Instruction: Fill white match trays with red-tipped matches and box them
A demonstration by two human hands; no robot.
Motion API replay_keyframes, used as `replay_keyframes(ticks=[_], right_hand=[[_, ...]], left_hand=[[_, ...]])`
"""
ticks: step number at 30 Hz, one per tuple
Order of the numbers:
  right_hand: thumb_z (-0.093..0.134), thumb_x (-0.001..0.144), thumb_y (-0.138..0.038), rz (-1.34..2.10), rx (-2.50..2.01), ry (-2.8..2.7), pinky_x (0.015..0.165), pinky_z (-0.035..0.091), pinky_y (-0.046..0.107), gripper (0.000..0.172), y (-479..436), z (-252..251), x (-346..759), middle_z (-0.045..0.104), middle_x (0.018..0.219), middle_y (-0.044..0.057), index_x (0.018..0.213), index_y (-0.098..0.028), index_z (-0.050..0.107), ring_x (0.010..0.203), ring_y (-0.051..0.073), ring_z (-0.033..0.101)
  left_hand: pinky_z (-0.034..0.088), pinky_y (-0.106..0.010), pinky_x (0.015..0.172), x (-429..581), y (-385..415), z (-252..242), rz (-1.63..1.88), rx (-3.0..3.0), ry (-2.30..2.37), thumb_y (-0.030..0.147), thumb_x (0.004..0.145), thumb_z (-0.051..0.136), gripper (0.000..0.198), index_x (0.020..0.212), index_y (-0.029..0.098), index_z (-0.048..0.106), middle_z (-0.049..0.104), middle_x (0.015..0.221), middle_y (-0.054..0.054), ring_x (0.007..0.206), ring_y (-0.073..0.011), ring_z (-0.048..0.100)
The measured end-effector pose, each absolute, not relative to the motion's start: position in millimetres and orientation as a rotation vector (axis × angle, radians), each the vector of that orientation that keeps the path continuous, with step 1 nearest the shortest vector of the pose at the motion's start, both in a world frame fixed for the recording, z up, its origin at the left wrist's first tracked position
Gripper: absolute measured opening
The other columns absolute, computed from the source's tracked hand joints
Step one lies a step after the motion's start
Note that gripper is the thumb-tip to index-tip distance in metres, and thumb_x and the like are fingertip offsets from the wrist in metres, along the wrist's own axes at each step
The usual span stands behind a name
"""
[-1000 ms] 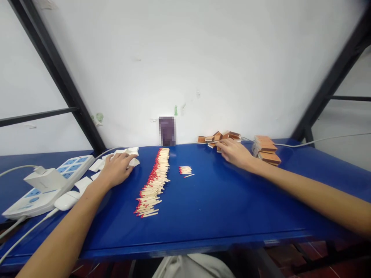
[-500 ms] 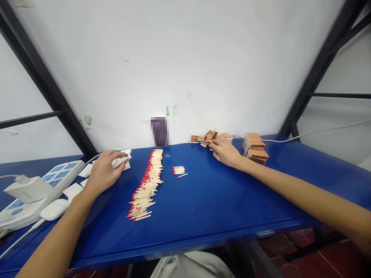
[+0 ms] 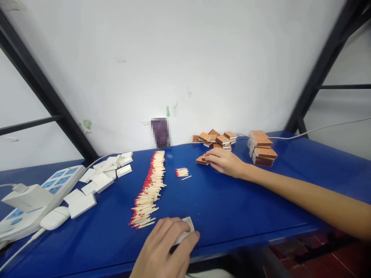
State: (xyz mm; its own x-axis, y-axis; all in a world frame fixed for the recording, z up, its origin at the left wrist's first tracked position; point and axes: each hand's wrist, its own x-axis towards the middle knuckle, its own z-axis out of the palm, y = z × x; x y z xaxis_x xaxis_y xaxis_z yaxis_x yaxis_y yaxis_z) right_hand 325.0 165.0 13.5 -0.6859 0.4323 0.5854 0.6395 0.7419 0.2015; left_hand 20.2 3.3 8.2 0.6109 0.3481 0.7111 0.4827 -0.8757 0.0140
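My left hand (image 3: 168, 245) is closed on a small white box tray (image 3: 188, 223) near the table's front edge. Farther back, the fingers of my right hand (image 3: 224, 162) are closed on a brown matchbox cover (image 3: 201, 160), partly hidden by them. Behind that hand lies a loose pile of brown matchboxes (image 3: 222, 139). A long row of red-tipped matches (image 3: 149, 189) runs down the table left of centre. Between it and my right hand is a small group of matches (image 3: 181, 172), with a single match (image 3: 186, 178) just in front.
At the left lie several white trays (image 3: 101, 181) beside a white power strip (image 3: 43, 197) with a plugged-in adapter (image 3: 27, 197). Matchboxes stand stacked (image 3: 262, 148) at the right. A white wall (image 3: 217, 69) rises behind the blue table (image 3: 232, 208).
My left hand has moved from the white trays to the front middle, with one tray in it. My right hand has come forward from the pile with a brown cover.
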Motion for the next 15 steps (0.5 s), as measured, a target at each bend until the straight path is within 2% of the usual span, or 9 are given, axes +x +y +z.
replay_keyframes(ticks=[4,6,9,12,15], right_hand=[[0.047,0.096,-0.022,-0.502,-0.884,-2.425,0.08,0.053,0.033,0.021,167,10,326,0.066,0.108,0.012,0.11,-0.02,0.063,0.094,0.021,0.063],[0.046,0.098,-0.025,-0.464,-0.903,-2.437,0.078,0.053,0.032,0.021,165,12,327,0.066,0.105,0.01,0.11,-0.02,0.063,0.091,0.02,0.064],[0.043,0.099,-0.025,-0.455,-0.897,-2.439,0.078,0.052,0.032,0.022,161,17,326,0.067,0.102,0.009,0.107,-0.021,0.062,0.089,0.02,0.063],[0.043,0.095,-0.022,-0.534,-0.928,-2.394,0.075,0.05,0.033,0.019,157,21,324,0.067,0.099,0.01,0.098,-0.02,0.062,0.085,0.02,0.062],[0.045,0.089,-0.017,-0.611,-0.969,-2.375,0.075,0.046,0.034,0.015,154,24,322,0.066,0.093,0.01,0.089,-0.019,0.06,0.082,0.021,0.059]], left_hand=[[0.056,-0.039,0.084,15,3,3,-1.133,-2.638,-0.728,0.001,0.084,0.046,0.035,0.107,0.019,0.066,0.066,0.104,-0.01,0.095,-0.024,0.064],[0.056,-0.039,0.078,11,-3,1,-1.191,-2.585,-0.774,0.002,0.084,0.049,0.032,0.104,0.02,0.066,0.066,0.099,-0.01,0.087,-0.0226,0.065],[0.055,-0.036,0.065,2,-14,-1,-1.353,-2.497,-0.929,0.006,0.084,0.054,0.024,0.099,0.022,0.064,0.062,0.077,-0.005,0.065,-0.0187,0.06],[0.058,-0.04,0.07,-6,-19,0,-1.518,-2.401,-1.103,0.01,0.082,0.057,0.02,0.094,0.025,0.062,0.059,0.069,-0.001,0.06,-0.0191,0.06],[0.059,-0.037,0.069,-10,-19,3,-1.566,-2.427,-1.163,0.009,0.082,0.056,0.018,0.088,0.026,0.058,0.052,0.058,0.003,0.049,-0.0163,0.053]])
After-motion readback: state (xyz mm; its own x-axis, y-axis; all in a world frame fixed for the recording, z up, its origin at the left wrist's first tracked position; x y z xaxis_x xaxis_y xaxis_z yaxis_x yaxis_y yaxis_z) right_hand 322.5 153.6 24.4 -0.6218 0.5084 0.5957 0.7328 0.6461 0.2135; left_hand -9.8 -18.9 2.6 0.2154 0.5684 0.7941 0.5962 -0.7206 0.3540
